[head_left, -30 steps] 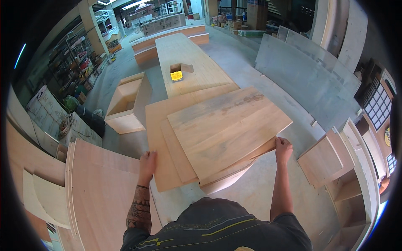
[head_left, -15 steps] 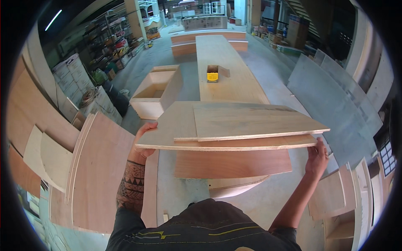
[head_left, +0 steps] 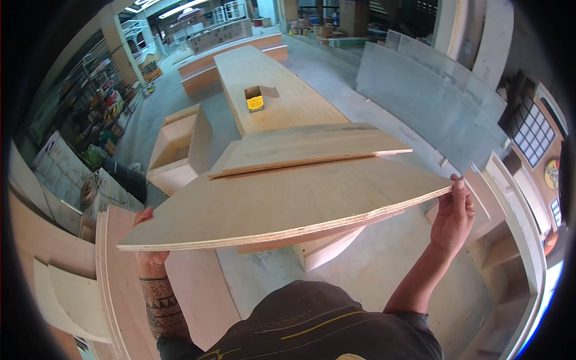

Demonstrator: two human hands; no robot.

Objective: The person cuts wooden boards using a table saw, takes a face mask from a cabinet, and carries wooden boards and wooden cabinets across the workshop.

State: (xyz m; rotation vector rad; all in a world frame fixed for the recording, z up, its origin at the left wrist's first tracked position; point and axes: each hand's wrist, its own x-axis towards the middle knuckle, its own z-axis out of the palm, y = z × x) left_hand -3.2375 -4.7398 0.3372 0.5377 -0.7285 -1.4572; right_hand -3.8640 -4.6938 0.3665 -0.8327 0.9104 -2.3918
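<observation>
A large plywood panel (head_left: 288, 201) with a slightly curved near edge lies between my hands, tilted a little up at its right end. My left hand (head_left: 147, 240) is wrapped round its left end, with fingers partly hidden by the board. At the right corner my right hand (head_left: 454, 207) pinches the edge, thumb on top. Beyond the panel, smaller plywood pieces (head_left: 318, 147) are stacked on the far side. Under it show the edge of a reddish board (head_left: 264, 246) and a pale wooden box-like piece (head_left: 327, 247).
A long plywood tabletop (head_left: 282, 90) stretches away, bearing a small yellow box (head_left: 255, 102). On the floor to its left sits an open wooden box (head_left: 180, 147). Glass-like sheets (head_left: 429, 99) lean at the right. Plywood sheets (head_left: 114, 276) stand close on my left, wooden cabinets (head_left: 504, 264) on my right.
The large panel has come toward me, out from under the smaller pieces, and its right end has risen. Both hands moved with it, and my view has turned to the right.
</observation>
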